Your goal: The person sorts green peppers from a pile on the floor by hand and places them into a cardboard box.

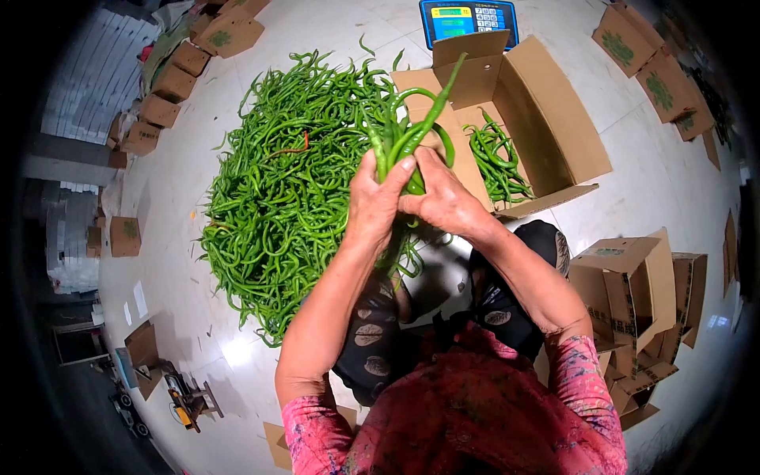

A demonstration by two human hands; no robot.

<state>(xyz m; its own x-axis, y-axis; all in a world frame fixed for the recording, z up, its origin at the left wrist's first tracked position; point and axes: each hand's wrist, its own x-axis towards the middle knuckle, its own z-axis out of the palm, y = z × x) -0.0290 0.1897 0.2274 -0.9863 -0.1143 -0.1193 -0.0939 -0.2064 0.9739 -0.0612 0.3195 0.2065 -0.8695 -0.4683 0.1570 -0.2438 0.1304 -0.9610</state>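
Note:
Both my hands are closed around one bunch of long green chili peppers [410,136], raised between the pile and the box. My left hand [374,196] grips the bunch from the left, thumb pressed along the stalks. From the right, my right hand [445,194] wraps round the same peppers, its thumb close to the other. A big heap of green chili peppers [277,198] lies on the floor to the left, with a red one [305,142] on it. At the right, an open cardboard box [554,119] has some green peppers [499,158] lying inside.
A blue digital scale display [469,22] stands behind the box. Several opened cardboard boxes [633,293] are stacked at my right. More cartons [172,83] line the left side, others [657,71] the far right. A small yellow-and-black tool [186,404] sits lower left.

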